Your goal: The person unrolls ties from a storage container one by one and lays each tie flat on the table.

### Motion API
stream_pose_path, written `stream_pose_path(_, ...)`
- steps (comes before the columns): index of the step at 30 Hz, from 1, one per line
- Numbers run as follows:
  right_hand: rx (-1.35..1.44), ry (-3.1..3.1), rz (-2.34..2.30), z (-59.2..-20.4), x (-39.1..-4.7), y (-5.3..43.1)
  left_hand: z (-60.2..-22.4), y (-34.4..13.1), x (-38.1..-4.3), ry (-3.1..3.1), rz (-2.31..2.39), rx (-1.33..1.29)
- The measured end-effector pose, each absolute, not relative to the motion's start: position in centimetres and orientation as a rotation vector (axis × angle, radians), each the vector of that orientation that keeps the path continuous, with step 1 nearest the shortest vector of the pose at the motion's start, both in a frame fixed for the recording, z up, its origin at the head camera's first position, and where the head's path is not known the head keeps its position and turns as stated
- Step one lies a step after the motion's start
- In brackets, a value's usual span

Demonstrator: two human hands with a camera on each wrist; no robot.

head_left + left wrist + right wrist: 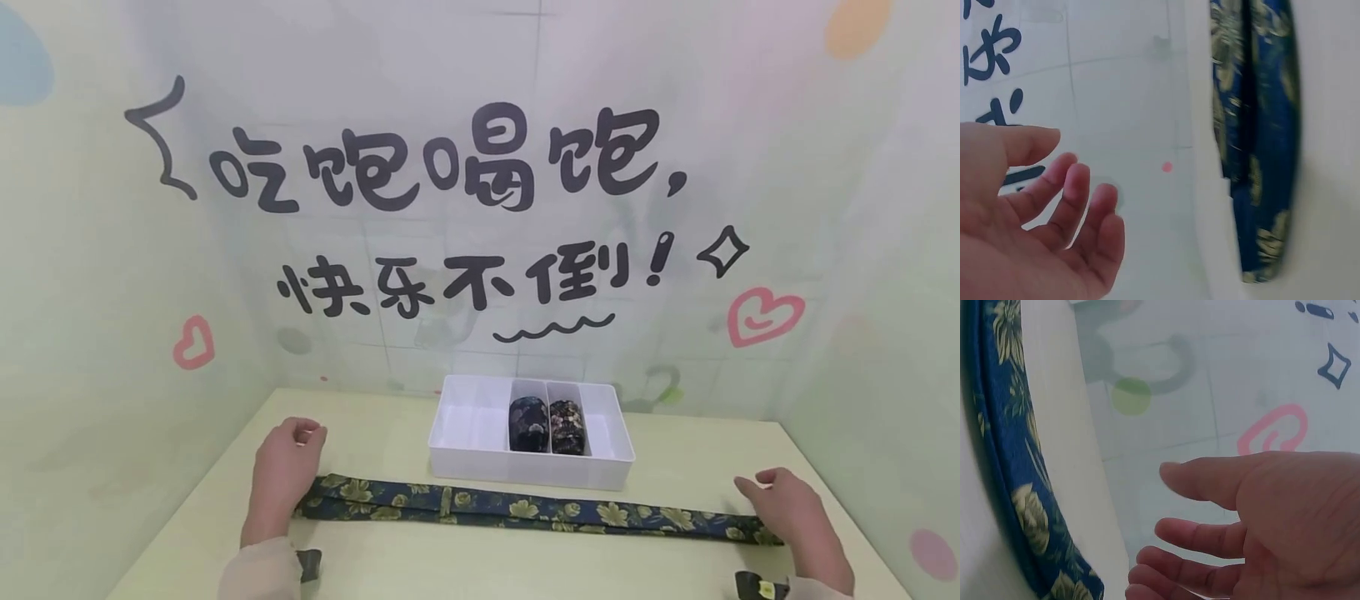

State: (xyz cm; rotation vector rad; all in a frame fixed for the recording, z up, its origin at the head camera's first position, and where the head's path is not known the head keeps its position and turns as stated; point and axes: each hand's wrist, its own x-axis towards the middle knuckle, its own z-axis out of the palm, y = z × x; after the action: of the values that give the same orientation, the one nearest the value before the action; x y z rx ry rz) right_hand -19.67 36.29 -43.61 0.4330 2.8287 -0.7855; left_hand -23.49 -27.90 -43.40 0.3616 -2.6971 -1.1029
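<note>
Across the pale tabletop (525, 567), the blue floral necktie (495, 504) lies flat, apparently not yet rolled, left hand (283, 467) and right hand (789, 507) loose-fingered and empty by its ends, while two dark floral rolls (528, 425) already sit in the white divided box (525, 468).

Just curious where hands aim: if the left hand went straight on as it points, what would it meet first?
The left hand would probably meet the back wall near the small reddish dot, though depth is unclear.

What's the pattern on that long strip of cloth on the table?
The cloth strip is dark blue with yellowish-green flowers, best seen in the head view.
</note>
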Motion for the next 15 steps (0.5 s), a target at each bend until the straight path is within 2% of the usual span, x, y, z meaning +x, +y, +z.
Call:
stream_pose_path(6, 0.338, 2.94, -0.726, -42.8, -20.5, 34.5, -41.2, -25.7, -24.0, -2.664, -1.101, 0.31)
stream_pose_path(15, 0.314, 3.081, -0.685, -40.8, -21.9, 30.9, -40.2, -22.2, -25.2, -2.619, -0.784, 0.083)
